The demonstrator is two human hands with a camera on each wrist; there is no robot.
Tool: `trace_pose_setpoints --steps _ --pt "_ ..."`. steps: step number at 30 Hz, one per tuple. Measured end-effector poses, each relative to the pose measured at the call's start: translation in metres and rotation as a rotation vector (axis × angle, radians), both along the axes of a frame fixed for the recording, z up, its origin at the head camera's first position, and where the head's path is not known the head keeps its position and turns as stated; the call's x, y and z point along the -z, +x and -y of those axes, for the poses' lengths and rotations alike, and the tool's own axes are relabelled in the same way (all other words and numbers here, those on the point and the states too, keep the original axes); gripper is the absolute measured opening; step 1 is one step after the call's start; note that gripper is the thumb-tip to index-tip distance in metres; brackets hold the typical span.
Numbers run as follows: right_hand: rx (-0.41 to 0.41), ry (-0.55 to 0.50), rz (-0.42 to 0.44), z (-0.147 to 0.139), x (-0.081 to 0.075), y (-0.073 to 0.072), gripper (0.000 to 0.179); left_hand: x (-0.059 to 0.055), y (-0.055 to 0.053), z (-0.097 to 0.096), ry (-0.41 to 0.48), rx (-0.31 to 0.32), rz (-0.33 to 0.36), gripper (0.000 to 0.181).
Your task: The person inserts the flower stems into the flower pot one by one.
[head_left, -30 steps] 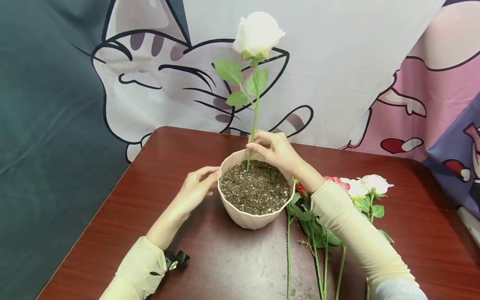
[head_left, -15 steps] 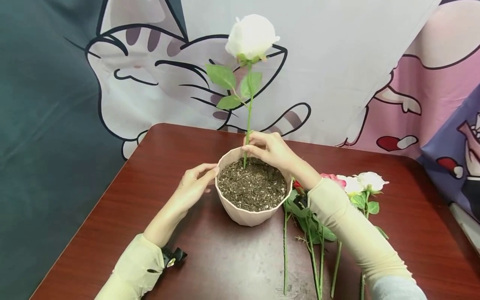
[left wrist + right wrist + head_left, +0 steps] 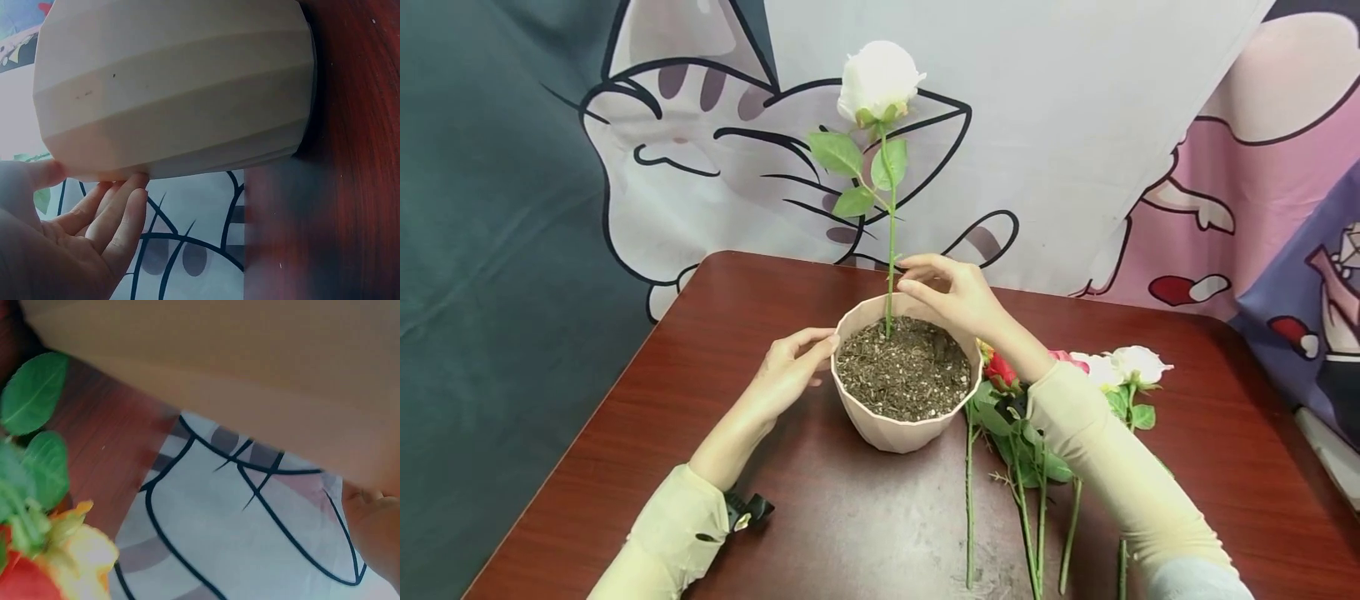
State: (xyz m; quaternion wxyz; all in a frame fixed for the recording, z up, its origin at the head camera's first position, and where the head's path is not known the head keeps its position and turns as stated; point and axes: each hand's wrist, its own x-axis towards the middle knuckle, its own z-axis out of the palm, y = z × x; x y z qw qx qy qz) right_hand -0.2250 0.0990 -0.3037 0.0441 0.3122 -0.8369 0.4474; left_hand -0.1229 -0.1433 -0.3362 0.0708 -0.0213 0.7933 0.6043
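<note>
A white artificial rose (image 3: 882,83) stands upright on its green stem (image 3: 892,237), the stem's lower end in the soil (image 3: 904,379) near the back of a pale faceted flower pot (image 3: 898,436). My left hand (image 3: 790,371) touches the pot's left side, thumb tip at the rim and fairly straight fingers against the outer wall, as the left wrist view shows. Just right of the stem is my right hand (image 3: 958,296), above the back rim, thumb and fingers parted with nothing between them. In the right wrist view, the pot wall hides most of that hand (image 3: 375,531).
Several more artificial flowers lie right of the pot, with a red bloom (image 3: 1000,369), a white bloom (image 3: 1138,367) and long green stems (image 3: 1026,525) partly under my right forearm. The brown table (image 3: 865,533) ends at a cartoon cat curtain (image 3: 715,208).
My right hand has let go of the rose stem and moved slightly right. The rose now stands by itself, its bloom shifted left. My left hand stays at the pot.
</note>
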Motion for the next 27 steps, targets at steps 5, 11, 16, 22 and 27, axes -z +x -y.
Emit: trace_pose_setpoints --steps 5,11,16,22,27 --pt "0.036 -0.001 0.053 -0.026 0.002 0.006 0.034 0.001 -0.001 0.000 -0.003 -0.004 0.001 0.037" --pt "0.075 0.027 0.005 -0.057 -0.005 0.028 0.034 0.001 -0.003 0.001 0.052 0.012 0.040 0.038" --pt "0.100 0.061 0.006 -0.081 0.003 0.047 0.037 0.000 -0.003 0.001 0.048 -0.043 0.027 0.036" --pt "0.134 0.125 0.164 -0.099 0.027 0.077 0.033 0.002 -0.006 -0.001 0.021 -0.050 0.010 0.037" --pt "0.107 0.299 0.378 -0.094 0.053 0.100 0.032 0.004 -0.006 -0.004 0.032 -0.044 0.029 0.037"
